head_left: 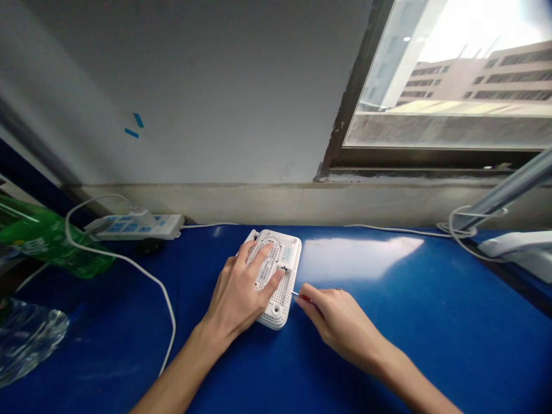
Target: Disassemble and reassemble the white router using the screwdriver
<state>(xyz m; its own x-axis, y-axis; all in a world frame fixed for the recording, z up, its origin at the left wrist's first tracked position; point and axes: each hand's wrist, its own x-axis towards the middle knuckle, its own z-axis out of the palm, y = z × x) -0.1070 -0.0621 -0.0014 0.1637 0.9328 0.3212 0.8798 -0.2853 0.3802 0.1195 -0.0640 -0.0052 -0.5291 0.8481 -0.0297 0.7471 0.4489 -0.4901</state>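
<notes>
A white router [282,299] lies on the blue tabletop, its vented, labelled underside facing up. My left hand [241,282] holds it down from the left, thumb and fingers spread across its face. Part of the label is covered by those fingers. Against the router's right edge rests the thin metal tip of a small screwdriver [295,294]. My right hand [336,316] is closed round its reddish handle, which is mostly hidden in the fingers. Whether the tip is inside the casing seam, I cannot tell.
A white power strip [168,228] with a plugged-in adapter stands at the back left. Its white cable [166,299] loops across the table. A green bottle [52,236] and a clear plastic bottle [30,339] lie at left. A metal pole [500,192] rises at right.
</notes>
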